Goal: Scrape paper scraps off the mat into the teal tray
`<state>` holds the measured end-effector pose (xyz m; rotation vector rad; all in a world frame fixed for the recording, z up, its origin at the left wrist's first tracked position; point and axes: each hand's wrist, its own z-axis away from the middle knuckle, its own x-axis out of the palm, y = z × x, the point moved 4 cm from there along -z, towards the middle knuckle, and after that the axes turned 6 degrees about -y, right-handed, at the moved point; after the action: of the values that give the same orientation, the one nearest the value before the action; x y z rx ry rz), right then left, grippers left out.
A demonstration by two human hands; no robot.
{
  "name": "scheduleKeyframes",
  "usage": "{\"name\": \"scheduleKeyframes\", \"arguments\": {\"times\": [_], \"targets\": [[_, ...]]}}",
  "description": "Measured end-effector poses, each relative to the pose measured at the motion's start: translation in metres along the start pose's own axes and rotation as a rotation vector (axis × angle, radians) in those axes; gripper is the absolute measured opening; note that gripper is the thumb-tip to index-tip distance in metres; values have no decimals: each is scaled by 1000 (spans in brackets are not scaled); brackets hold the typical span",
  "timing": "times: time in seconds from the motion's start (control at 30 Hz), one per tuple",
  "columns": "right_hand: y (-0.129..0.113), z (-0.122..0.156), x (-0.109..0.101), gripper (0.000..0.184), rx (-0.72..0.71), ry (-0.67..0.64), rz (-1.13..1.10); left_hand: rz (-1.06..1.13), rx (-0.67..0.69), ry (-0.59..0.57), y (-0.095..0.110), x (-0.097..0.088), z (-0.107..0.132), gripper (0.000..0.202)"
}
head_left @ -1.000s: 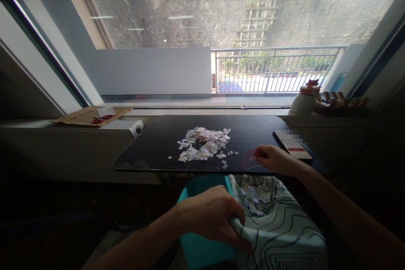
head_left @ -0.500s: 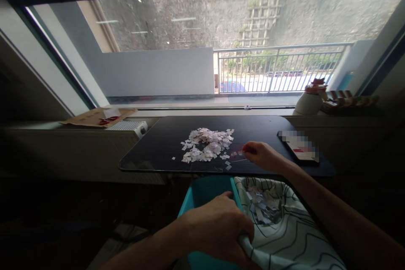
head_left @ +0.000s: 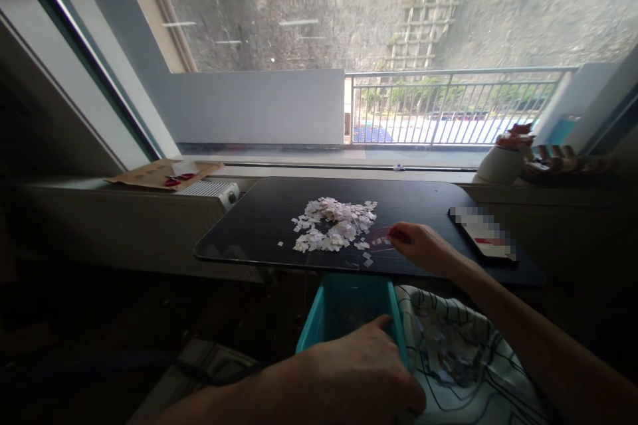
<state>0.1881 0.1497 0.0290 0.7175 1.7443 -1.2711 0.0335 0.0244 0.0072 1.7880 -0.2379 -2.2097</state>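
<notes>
My left hand (head_left: 366, 362) is closed over the right rim of a turquoise bin (head_left: 313, 322), its thumb on the inner side and its other fingers mostly hidden. Dim pale bits show at the bin's bottom. On the dark table (head_left: 239, 226), my right hand (head_left: 411, 239) pinches a see-through, reddish flat piece (head_left: 379, 239), perhaps plastic; its exact kind is unclear. Just left of it lies a loose heap of small white paper squares (head_left: 339, 226). A few squares sit apart near the table's front edge.
Patterned cloth (head_left: 448, 402) right of the bin carries more paper scraps (head_left: 453, 352). A phone-like slab (head_left: 483, 236) lies at the table's right. Red-handled scissors (head_left: 179, 179) rest on brown paper (head_left: 142, 174) by the window. A white pot (head_left: 500, 163) stands on the sill.
The view has shifted slightly. My left hand and the bin have moved right relative to the table, showing more of the bin's inside. My right hand stays by the heap with the reddish piece.
</notes>
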Motion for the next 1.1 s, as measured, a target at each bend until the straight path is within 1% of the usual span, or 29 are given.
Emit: {"name": "scheduleKeyframes", "arguments": {"times": [0.13,0.27,0.4,0.47,0.57,0.7,0.8,0.9,0.97,1.03,1.1], "targets": [[-2,3,6,23,-24,-7,-35,-40,10,-34,2,1,-9,18],[-2,8,12,22,-43,-30,-71,-61,-1,-68,2,0,-10,18],[2,21,11,22,-49,-67,-126,-45,2,-76,3,-2,-8,21],[5,24,8,23,-39,-50,-138,-52,-8,-76,4,-4,-8,22],[8,26,7,22,-13,-17,-125,-69,-12,-72,4,-4,-9,20],[7,29,12,24,-5,-69,-148,-77,-7,-66,3,-4,-9,18],[5,29,11,23,-3,-69,-153,-57,-14,-94,3,-5,-7,19],[7,25,7,19,37,-48,-161,-51,-21,-116,4,-7,-7,18],[11,21,6,16,78,-47,-175,-61,-30,-130,4,-6,-7,22],[14,17,10,15,112,-67,-207,-62,-36,-145,5,-5,-8,26],[16,15,15,15,147,-94,-252,-63,-40,-152,5,-5,-9,25]]}}
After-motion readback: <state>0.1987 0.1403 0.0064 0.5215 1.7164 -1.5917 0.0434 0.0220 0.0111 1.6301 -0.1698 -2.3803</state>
